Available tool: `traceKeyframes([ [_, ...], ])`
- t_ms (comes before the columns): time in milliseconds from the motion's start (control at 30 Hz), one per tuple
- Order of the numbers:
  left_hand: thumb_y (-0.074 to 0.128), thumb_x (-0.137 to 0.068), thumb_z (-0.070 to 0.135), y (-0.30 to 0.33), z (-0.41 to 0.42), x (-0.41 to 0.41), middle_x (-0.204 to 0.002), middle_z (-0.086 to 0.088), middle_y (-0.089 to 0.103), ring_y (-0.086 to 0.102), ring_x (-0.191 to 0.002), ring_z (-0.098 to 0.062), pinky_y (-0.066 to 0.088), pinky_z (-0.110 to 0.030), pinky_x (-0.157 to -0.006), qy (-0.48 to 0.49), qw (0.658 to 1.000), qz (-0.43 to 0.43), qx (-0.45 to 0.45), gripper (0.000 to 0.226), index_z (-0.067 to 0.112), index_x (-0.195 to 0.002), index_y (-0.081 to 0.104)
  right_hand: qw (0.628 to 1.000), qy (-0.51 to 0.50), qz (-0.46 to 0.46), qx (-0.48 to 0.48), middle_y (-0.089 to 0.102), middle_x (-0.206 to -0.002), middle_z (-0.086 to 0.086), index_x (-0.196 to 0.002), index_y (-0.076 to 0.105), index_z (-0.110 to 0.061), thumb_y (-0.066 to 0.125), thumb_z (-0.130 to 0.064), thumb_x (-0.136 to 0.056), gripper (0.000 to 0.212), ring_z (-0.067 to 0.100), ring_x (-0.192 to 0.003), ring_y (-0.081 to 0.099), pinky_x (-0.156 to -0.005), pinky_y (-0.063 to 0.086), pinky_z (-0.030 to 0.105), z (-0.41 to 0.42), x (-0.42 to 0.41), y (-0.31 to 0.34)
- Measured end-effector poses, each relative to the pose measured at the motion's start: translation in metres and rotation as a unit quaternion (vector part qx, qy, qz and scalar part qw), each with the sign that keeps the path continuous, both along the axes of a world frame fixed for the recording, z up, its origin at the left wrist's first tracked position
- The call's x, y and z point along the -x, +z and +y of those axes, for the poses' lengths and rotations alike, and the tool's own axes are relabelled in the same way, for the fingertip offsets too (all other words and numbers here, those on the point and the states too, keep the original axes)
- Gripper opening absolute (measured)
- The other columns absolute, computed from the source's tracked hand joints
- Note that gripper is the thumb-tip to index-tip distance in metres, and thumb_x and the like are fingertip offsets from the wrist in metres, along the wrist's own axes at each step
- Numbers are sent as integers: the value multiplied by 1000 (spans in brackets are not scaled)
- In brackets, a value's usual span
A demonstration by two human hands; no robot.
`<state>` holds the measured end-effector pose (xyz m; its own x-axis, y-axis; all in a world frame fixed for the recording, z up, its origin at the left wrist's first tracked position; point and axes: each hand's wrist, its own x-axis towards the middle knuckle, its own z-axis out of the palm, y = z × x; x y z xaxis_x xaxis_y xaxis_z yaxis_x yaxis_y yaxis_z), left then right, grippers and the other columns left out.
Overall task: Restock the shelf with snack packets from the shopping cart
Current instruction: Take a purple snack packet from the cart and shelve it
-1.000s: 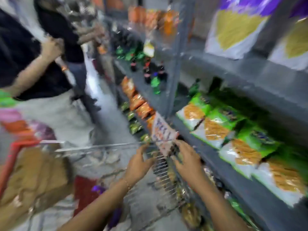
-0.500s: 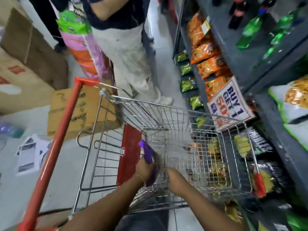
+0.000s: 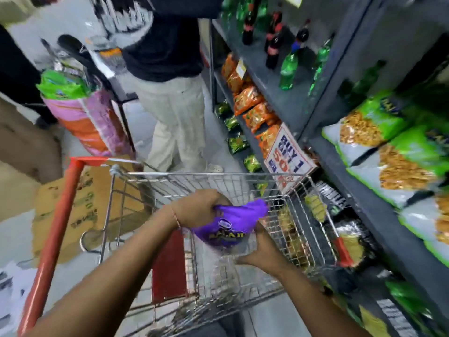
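Since half a second ago both hands came up out of the basket, purple packet now lifted clear above the wire floor. Left hand (image 3: 199, 209) grip closed on the packet's top edge, fingers bunching the film. Right hand (image 3: 263, 254) flat against the lower right side of the purple snack packet (image 3: 233, 224), fingers spread, supporting rather than pinching. Packet hangs inside the shopping cart (image 3: 211, 177), mid-basket, above the red child-seat flap (image 3: 170, 271). Cart's red handle (image 3: 53, 239) runs down the left. Shelf (image 3: 379, 212) sits right of the cart, green snack bags (image 3: 379, 122) on it. "BUY 1" sign (image 3: 290, 159) touches the cart's far-right corner. Another person's beige trousers (image 3: 175, 122) beyond the cart.
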<state>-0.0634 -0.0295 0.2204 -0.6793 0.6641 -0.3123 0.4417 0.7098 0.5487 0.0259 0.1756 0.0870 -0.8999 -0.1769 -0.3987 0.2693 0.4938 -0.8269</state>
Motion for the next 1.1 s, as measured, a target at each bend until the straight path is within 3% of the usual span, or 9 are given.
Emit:
traceKeyframes([
  [167, 61, -83, 10, 144, 46, 14, -91, -3, 77, 65, -82, -12, 44, -12, -75, -45, 957, 243, -153, 22, 14, -102, 73, 979, -145, 88, 115, 70, -98, -9, -108, 59, -24, 96, -27, -51, 67, 3, -87, 66, -91, 57, 36, 21, 14, 107],
  [267, 70, -83, 16, 219, 76, 7, -102, 13, 69, 61, -89, -1, 45, -28, -103, 38, 833, 416, -362, 32, 19, -115, 68, 926, -252, 248, 131, 78, -105, -4, -111, 66, -23, 97, -21, -43, 75, 14, -96, 73, -87, 59, 36, 54, 22, 187],
  [367, 77, -78, 15, 241, 113, 1, -149, 7, 42, 40, -139, -15, 28, -43, -119, 82, 731, 377, -563, 75, 16, -143, 39, 885, -284, 347, 126, 79, -101, 0, -109, 66, -23, 93, -13, -46, 69, 16, -92, 74, -82, 60, 39, 92, 17, 267],
  [433, 81, -71, 26, 241, 154, 5, -157, 9, 33, 32, -145, -13, 27, -38, -120, 49, 728, 204, -653, 91, 28, -146, 30, 852, -308, 414, 90, 79, -97, -6, -105, 63, -34, 93, -16, -45, 70, 15, -91, 74, -81, 60, 42, 118, 9, 322],
  [533, 89, -51, 49, 247, 222, 13, -137, -1, 55, 53, -126, -16, 44, -29, -106, -38, 741, -10, -670, 89, 35, -128, 46, 801, -344, 488, 30, 75, -83, -12, -113, 49, -29, 94, -13, -49, 80, -3, -75, 69, -68, 57, 19, 158, -3, 390],
  [600, 89, -47, 31, 253, 261, 28, -120, -9, 64, 65, -101, -7, 54, -19, -89, -74, 764, -35, -640, 85, 19, -122, 51, 784, -358, 506, 0, 73, -97, -12, -117, 46, -20, 96, -16, -45, 88, -3, -84, 69, -72, 57, 17, 183, -7, 415],
  [733, 87, -47, -5, 260, 336, 53, -109, -6, 67, 67, -88, 4, 54, -17, -81, -153, 807, -53, -568, 87, 5, -124, 48, 763, -415, 496, -6, 74, -109, 4, -119, 49, -17, 97, -26, -44, 90, 23, -101, 71, -87, 57, 50, 248, 0, 407],
  [933, 89, -45, 20, 240, 412, 71, -115, 21, 69, 61, -111, 2, 48, -22, -96, -172, 827, -40, -534, 84, 24, -118, 49, 753, -453, 476, 37, 74, -111, 4, -116, 49, -19, 98, -36, -41, 92, 25, -103, 72, -92, 54, 55, 313, 17, 401],
  [1100, 93, -40, 27, 238, 442, 85, -129, 9, 60, 56, -125, -14, 43, -42, -109, -161, 835, -39, -524, 95, 35, -122, 45, 761, -470, 444, 56, 73, -114, 8, -119, 48, -15, 97, -29, -44, 90, 26, -104, 71, -93, 55, 54, 343, 30, 401],
])
